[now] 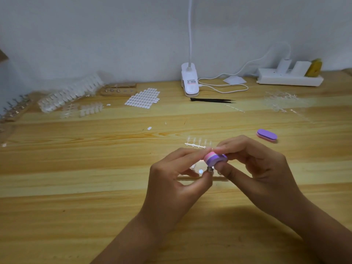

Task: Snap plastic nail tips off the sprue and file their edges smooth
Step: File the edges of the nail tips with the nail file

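Dim, soft light; hand shadows fall toward the viewer; edges blurred and bowed.

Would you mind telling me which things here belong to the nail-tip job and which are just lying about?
In use: file in right hand, left hand at it, sprue behind them, sprue pile.
Lying about: spare file, tweezers, lamp, power strip, tab sheet.

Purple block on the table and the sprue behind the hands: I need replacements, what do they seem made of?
Purple block: likely foam, matte, with a pink layer below. Sprue: clear glossy plastic; the table shows through it.
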Demonstrator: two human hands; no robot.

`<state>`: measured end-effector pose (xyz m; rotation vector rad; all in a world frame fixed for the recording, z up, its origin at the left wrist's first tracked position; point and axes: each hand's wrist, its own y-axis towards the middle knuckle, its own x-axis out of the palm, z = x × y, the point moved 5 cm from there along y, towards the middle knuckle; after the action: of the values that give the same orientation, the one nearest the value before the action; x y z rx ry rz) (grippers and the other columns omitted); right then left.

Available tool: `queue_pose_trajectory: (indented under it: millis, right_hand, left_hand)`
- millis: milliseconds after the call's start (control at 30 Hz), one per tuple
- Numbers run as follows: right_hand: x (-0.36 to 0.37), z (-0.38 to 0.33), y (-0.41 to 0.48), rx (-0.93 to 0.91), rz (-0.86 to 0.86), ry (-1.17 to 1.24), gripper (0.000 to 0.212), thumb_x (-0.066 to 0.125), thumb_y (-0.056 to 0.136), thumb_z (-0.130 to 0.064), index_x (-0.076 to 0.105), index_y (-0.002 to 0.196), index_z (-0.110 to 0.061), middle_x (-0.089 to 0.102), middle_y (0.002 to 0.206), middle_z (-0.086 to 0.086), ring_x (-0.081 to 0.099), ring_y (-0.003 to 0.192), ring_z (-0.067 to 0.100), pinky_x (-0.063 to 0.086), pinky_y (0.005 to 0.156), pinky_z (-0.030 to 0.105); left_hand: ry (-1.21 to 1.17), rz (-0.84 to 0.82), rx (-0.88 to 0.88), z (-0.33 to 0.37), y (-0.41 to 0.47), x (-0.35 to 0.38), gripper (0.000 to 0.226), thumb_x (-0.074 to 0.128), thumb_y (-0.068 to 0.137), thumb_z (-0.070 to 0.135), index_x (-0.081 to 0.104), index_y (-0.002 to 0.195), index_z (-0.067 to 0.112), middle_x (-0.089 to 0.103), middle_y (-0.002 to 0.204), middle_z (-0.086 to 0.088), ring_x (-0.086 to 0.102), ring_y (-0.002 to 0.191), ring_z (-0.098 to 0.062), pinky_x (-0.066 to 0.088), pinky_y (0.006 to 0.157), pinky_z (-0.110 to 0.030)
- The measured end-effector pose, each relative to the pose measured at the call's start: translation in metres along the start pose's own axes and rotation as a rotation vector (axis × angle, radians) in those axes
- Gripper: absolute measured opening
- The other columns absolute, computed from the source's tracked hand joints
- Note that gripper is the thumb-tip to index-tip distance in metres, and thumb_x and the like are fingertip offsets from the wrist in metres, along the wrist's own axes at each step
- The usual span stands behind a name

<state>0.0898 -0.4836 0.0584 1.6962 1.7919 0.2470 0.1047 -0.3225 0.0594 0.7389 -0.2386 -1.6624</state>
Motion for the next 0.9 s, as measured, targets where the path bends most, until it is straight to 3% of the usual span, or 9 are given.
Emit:
queue_pose_trajectory:
  millis: [100,200,433,567,633,767,900]
  right_hand:
    - [0.001,0.002,-0.001,0.027,0.001,0.042,0.022,0.071,0.088,-0.019,0.066,0.109,-0.014,0.07,0.103,-0.005,0.069,0.099,0.025,0.059,0.084,0.04]
    - [0.004,0.005,-0.003,0.063,-0.003,0.083,0.018,0.071,0.09,-0.015,0.063,0.106,-0.013,0.068,0.1,-0.003,0.069,0.094,0.022,0.056,0.083,0.029]
    - [-0.001,0.005,-0.005,0.164,0.021,0.05,0.016,0.038,0.084,-0.012,0.052,0.088,-0.02,0.051,0.079,-0.004,0.044,0.07,0.005,0.037,0.065,0.016]
    - [0.004,-0.002,-0.004,0.087,-0.053,-0.118,0.018,0.053,0.091,-0.035,0.059,0.09,-0.017,0.052,0.077,-0.015,0.048,0.067,0.008,0.036,0.061,0.014]
    - [0.007,-0.004,-0.004,0.044,-0.048,-0.202,0.015,0.063,0.088,-0.033,0.062,0.095,-0.02,0.055,0.084,-0.019,0.053,0.072,0.011,0.039,0.062,0.015]
    - [0.006,-0.002,-0.004,0.028,0.013,-0.24,0.015,0.074,0.084,-0.029,0.068,0.096,-0.022,0.065,0.087,-0.011,0.059,0.078,0.014,0.047,0.066,0.025]
    - [0.004,-0.003,-0.005,-0.078,0.02,-0.381,0.02,0.069,0.086,-0.029,0.073,0.101,-0.017,0.061,0.077,-0.003,0.054,0.073,0.008,0.042,0.065,0.015]
  left_hand:
    - [-0.029,0.024,-0.041,-0.002,-0.001,0.0,0.041,0.072,0.073,-0.002,0.074,0.112,0.012,0.074,0.102,0.009,0.07,0.091,-0.006,0.054,0.067,-0.015]
    - [-0.019,0.02,-0.049,-0.001,0.0,0.0,0.037,0.072,0.073,0.001,0.076,0.108,0.013,0.074,0.098,0.01,0.07,0.089,-0.007,0.054,0.066,-0.016]
    - [0.101,0.021,-0.021,0.0,-0.002,0.002,0.029,0.075,0.065,0.007,0.078,0.093,0.014,0.068,0.091,0.007,0.067,0.085,-0.013,0.057,0.061,-0.029]
    - [0.167,-0.014,0.022,0.002,-0.003,0.004,0.024,0.077,0.066,0.012,0.078,0.09,0.015,0.066,0.088,0.006,0.065,0.082,-0.01,0.052,0.063,-0.018]
    - [0.204,-0.017,0.048,0.003,-0.004,0.005,0.021,0.078,0.069,0.014,0.078,0.09,0.014,0.066,0.088,0.006,0.065,0.08,-0.008,0.051,0.063,-0.017]
    - [0.282,-0.022,0.055,0.001,-0.005,0.004,0.024,0.074,0.07,0.013,0.077,0.093,0.014,0.066,0.09,0.008,0.065,0.078,-0.009,0.055,0.058,-0.03]
    - [0.26,-0.004,0.066,0.002,-0.004,0.002,0.028,0.074,0.068,0.01,0.078,0.095,0.014,0.068,0.084,0.006,0.066,0.072,-0.006,0.055,0.058,-0.028]
